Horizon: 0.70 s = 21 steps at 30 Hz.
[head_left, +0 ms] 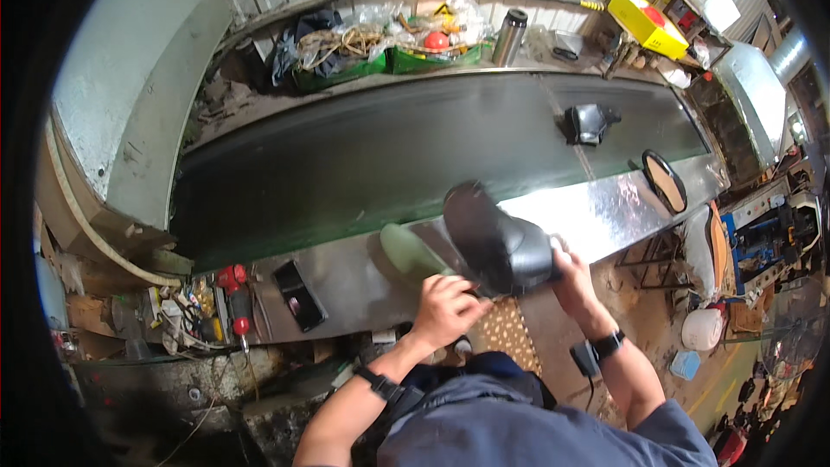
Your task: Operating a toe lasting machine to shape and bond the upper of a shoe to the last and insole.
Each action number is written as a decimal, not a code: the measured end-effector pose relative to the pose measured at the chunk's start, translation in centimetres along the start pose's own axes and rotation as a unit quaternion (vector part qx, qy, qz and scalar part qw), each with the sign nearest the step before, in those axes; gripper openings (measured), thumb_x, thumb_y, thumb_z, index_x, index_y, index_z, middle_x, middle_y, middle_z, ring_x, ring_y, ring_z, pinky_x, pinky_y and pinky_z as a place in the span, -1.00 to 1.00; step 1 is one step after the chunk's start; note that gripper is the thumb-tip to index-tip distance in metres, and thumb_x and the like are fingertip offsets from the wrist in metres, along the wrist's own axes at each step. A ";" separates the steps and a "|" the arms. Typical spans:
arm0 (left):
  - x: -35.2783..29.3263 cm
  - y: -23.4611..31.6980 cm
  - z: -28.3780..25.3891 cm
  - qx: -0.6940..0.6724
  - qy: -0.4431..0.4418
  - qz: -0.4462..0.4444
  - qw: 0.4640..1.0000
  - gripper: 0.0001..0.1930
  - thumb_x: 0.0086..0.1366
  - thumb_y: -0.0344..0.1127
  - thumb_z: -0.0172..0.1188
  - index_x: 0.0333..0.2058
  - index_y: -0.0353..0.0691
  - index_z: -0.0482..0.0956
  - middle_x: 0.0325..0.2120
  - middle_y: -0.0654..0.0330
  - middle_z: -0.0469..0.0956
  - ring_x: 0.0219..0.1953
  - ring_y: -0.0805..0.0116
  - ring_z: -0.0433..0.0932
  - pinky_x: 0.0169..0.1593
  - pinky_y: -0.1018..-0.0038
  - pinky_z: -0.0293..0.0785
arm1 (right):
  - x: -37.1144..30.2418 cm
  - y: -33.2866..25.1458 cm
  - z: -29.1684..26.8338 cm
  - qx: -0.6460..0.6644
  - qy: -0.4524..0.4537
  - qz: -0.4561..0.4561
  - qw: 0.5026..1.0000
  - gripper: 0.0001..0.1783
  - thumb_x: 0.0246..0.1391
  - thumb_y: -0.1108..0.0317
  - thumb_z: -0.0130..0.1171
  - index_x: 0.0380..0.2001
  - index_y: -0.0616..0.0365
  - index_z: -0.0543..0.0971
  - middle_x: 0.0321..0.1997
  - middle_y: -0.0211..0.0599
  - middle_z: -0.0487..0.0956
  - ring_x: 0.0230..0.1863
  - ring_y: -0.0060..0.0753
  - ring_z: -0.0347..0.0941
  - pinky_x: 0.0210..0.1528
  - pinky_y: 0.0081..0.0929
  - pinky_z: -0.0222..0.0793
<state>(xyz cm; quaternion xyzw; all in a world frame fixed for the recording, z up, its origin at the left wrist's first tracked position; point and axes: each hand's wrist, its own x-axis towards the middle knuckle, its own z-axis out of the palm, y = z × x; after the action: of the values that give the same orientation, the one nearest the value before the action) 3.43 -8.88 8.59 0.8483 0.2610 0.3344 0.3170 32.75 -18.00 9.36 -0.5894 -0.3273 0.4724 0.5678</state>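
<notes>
In front of me my right hand (572, 281) grips a black shoe (527, 252) by its near right end. Its far end, pointing away to the left, is blurred. My left hand (446, 310) is closed at the near left edge of the shoe, fingers curled together; whatever they pinch is too small to make out. Just left of the shoe, a pale green rounded piece like a shoe last (410, 251) lies on the metal ledge (353, 272). Partly behind my left fingers, its near end is hidden.
Beyond the ledge runs a dark conveyor belt (346, 169) carrying a black shoe upper (590, 124). A tan-bottomed black shoe piece (664, 180) rests at the ledge's right. Leftward are a phone (300, 296) and a red power tool (233, 287). Green bins (341, 78) and a steel flask (510, 38) stand behind.
</notes>
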 end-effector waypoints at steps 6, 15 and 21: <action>3.7 -5.7 -7.5 -0.546 0.130 -0.561 0.608 -0.51 0.38 0.12 0.20 -0.11 -0.28 0.63 -0.21 0.14 0.66 -0.15 0.26 0.61 -0.07 0.28 0.52 | -6.1 -5.3 5.3 -0.391 -0.196 -0.222 0.871 -0.51 -0.07 0.38 0.54 -0.01 0.13 0.65 -0.20 -0.17 0.65 -0.12 -0.10 0.61 0.05 -0.27 0.57; 4.7 -14.4 -2.9 -0.009 0.255 -0.497 0.829 -0.65 0.37 -0.08 0.28 -0.26 -0.33 0.67 -0.35 0.08 0.69 -0.30 0.28 0.61 -0.15 0.30 0.49 | -4.3 5.8 12.0 -0.182 -0.026 -0.273 0.944 0.09 -0.17 0.37 0.63 0.41 0.25 0.24 0.36 0.02 0.33 0.39 -0.01 0.29 0.48 -0.13 0.17; 0.2 -15.1 -2.6 -0.056 0.301 -0.534 0.788 -0.69 0.37 -0.16 0.30 -0.33 -0.36 0.69 -0.43 0.10 0.68 -0.35 0.33 0.59 -0.15 0.31 0.49 | -3.1 4.0 10.1 -0.138 -0.166 -0.055 0.975 0.23 -0.08 0.49 0.52 0.53 0.22 -0.05 0.50 0.09 0.23 0.48 -0.19 0.21 0.46 -0.40 0.10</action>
<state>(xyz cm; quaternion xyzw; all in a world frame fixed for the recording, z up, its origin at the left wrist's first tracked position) -1.81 2.16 -0.59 0.4110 0.7355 0.3637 0.3974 21.68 -17.76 6.89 -0.5569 -0.5108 0.4816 0.4439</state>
